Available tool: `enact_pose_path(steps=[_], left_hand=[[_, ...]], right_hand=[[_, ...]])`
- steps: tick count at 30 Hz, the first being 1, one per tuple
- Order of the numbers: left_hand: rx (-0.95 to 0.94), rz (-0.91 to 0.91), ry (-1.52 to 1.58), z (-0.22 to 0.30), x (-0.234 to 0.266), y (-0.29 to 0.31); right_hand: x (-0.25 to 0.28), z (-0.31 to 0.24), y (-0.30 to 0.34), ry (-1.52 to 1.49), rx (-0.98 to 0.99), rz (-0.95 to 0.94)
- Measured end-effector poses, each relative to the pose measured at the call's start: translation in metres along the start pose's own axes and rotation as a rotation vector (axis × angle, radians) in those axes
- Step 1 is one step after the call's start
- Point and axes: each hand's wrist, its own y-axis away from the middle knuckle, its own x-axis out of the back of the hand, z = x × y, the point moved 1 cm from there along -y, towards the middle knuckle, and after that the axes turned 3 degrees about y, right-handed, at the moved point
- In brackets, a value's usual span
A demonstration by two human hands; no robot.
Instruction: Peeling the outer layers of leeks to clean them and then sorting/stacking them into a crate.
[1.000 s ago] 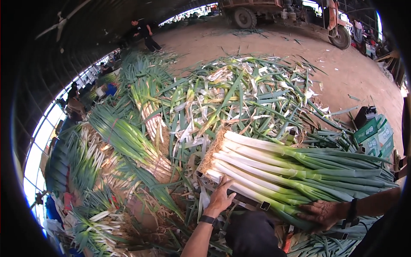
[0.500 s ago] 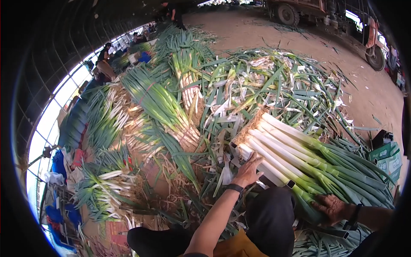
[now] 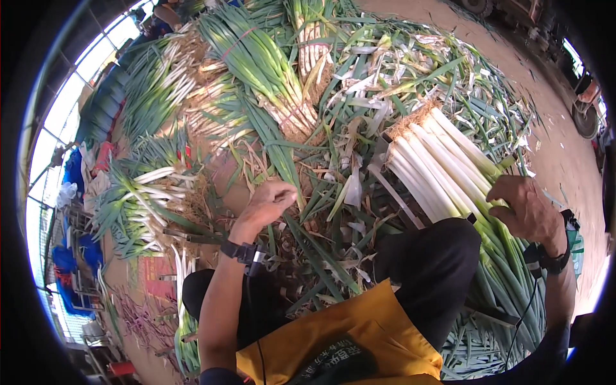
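Note:
My left hand (image 3: 273, 199) hovers above the litter of leaves left of my knee, its fingers curled together. Whatever may be inside those fingers is hidden. To the right, my right hand (image 3: 527, 208) is over the green part of a row of trimmed leeks (image 3: 443, 157), thumb and bent fingers apart, gripping no stalk that I can see. These leeks lie side by side, roots pointing away and leaves running down past my knee. A metal rack (image 3: 396, 196) shows at their left edge, mostly covered by them.
Bundled green onions (image 3: 256, 64) lie at the back, with looser ones (image 3: 151, 199) on the left. Peeled leaves (image 3: 385, 77) form a heap beyond the leeks. A red brick-like patch (image 3: 159, 276) shows at lower left. My knee (image 3: 430, 256) and yellow apron (image 3: 346, 327) fill the front.
My left hand has left the white stalks and moved left, its fingers now curled. My right hand has lifted from the lower leaves and moved farther away from me. The view has tilted downward.

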Motion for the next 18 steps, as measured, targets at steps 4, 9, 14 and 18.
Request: enact_pose_path(steps=[4, 9, 14, 18], left_hand=[[0.094, 0.121, 0.229, -0.030, 0.054, 0.044], [0.117, 0.411, 0.458, 0.006, 0.075, 0.066], [0.064, 0.493, 0.353, 0.008, 0.095, 0.094], [0.089, 0.568, 0.403, -0.001, 0.099, 0.104]], right_hand=[[-0.051, -0.044, -0.125, -0.371, 0.332, -0.125], [-0.241, -0.101, -0.254, -0.615, 0.069, -0.670], [-0.421, -0.158, -0.286, -0.224, 0.198, -0.442], [-0.477, -0.186, -0.297, -0.222, -0.077, -0.374]])
